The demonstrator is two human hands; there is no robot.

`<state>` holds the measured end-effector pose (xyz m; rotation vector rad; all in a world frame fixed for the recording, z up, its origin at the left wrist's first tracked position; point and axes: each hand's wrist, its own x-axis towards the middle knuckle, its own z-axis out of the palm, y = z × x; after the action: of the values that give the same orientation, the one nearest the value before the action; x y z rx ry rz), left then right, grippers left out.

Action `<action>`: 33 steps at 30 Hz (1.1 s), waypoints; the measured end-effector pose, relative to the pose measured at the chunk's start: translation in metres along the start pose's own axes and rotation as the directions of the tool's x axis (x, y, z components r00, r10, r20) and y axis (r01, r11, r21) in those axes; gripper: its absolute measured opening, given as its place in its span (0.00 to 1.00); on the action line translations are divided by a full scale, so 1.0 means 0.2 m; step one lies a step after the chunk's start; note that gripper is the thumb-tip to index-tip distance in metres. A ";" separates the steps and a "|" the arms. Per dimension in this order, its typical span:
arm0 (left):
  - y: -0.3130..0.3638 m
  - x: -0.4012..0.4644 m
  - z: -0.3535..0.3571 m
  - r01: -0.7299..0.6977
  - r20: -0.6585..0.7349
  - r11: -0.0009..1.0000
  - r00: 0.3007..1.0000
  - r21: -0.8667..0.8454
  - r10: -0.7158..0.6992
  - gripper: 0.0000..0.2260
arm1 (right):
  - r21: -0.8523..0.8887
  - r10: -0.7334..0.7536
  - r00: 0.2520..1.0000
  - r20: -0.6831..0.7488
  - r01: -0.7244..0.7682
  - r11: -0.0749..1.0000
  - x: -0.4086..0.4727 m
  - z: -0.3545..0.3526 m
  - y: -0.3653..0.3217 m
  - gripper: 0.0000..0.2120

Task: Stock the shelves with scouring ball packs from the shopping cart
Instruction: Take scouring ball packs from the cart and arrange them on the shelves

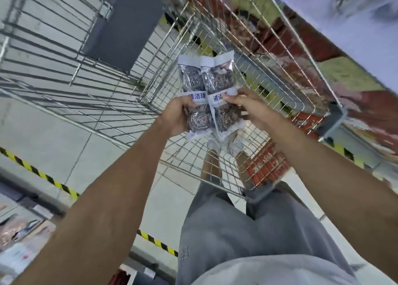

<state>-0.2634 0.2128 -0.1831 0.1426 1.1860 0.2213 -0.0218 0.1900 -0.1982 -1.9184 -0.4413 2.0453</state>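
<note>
Two clear plastic scouring ball packs (206,95) with white headers, side by side: left hand (176,116) grips one, right hand (247,108) pinches the other, above silver wire shopping cart (269,86).

both your arms reach forward, hands close together.
your left hand (175,117) curls its fingers round what it holds; your right hand (247,108) pinches with thumb and fingertips.

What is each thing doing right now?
Left pack: held up by the left hand.
Right pack: pinched by the right hand, edge to edge with the left pack.
Cart: under the packs, basket looks empty.
</note>
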 end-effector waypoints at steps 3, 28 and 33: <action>-0.01 -0.20 0.14 -0.063 0.014 0.998 0.998 -0.012 0.063 0.24 | 0.020 -0.067 0.998 0.020 0.066 0.998 -0.24 -0.10 -0.03 0.39; -0.61 -0.99 1.42 -0.277 0.204 0.937 0.950 0.214 0.235 0.21 | 0.446 -0.345 0.842 -0.414 0.518 0.730 -1.87 -0.92 0.68 0.21; -0.76 -0.98 1.70 -0.302 0.253 0.909 0.939 0.288 0.232 0.26 | 0.513 -0.242 0.803 -0.545 0.547 0.661 -2.09 -1.11 0.93 0.34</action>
<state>-0.0035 0.0192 0.0838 0.6082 0.9768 0.2448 0.2236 -0.1512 0.0883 -1.5611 -0.0126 1.1839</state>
